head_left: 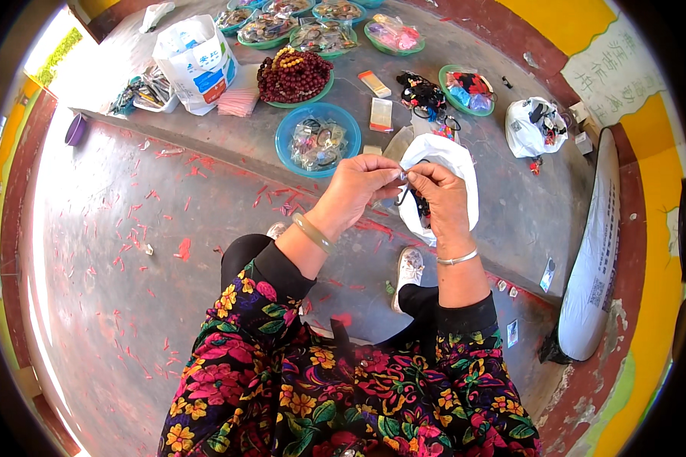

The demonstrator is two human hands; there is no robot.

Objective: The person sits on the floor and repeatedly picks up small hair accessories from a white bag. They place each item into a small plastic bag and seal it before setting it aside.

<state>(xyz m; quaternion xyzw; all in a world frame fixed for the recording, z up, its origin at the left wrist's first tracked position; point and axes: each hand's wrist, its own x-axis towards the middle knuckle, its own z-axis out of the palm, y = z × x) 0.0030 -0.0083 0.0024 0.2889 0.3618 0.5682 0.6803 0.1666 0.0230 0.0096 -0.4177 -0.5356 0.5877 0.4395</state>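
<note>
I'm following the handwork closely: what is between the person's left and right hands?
In the head view, a small shiny piece is pinched between the left hand and right hand; a dark curved strand shows just below.

From my remote seat I read this as a makeshift handicraft workroom, though the warped outer view leaves me unsure. Beyond the left hand (356,183), a raised concrete platform (511,206) bears heaped beads (291,78) and a blue basin (283,148) of bagged trinkets (318,142); left of that hand, red scraps (184,248) litter the grey floor (91,305). Right of the right hand (443,199) rises a yellow-and-maroon wall (654,183).
</note>
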